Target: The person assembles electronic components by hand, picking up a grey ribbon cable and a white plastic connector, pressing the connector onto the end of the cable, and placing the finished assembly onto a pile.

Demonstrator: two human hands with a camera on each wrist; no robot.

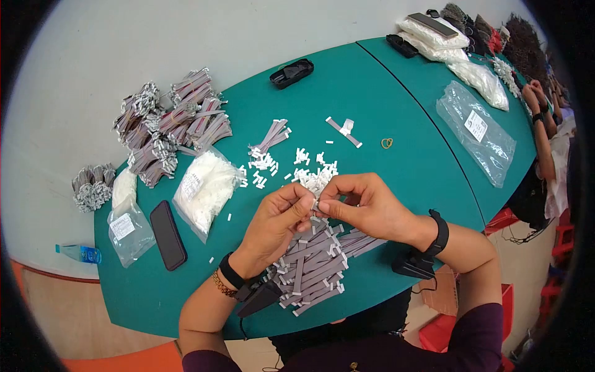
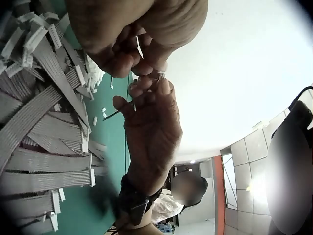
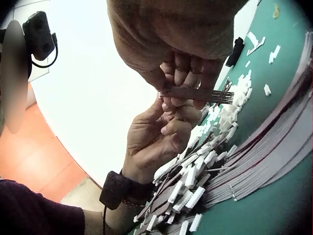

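Observation:
Both hands meet over the table. In the head view, the left hand (image 1: 276, 223) pinches a small white connector (image 1: 315, 203) between thumb and fingertips, and the right hand (image 1: 372, 208) pinches at the same spot from the other side. The right wrist view shows a short grey ribbon cable (image 3: 195, 94) in the fingers of the right hand (image 3: 171, 39), its wire ends pointing away from the left hand (image 3: 156, 137). Below the hands lies a pile of grey ribbon cables (image 1: 310, 266) with white ends; loose white connectors (image 1: 316, 177) are heaped just beyond.
Bundled cables (image 1: 180, 118) and a bag of white parts (image 1: 204, 189) stand at the left, near a dark phone (image 1: 168, 235). A black case (image 1: 291, 73) lies at the back. An empty clear bag (image 1: 477, 133) and another person's arms (image 1: 542, 133) are at the right.

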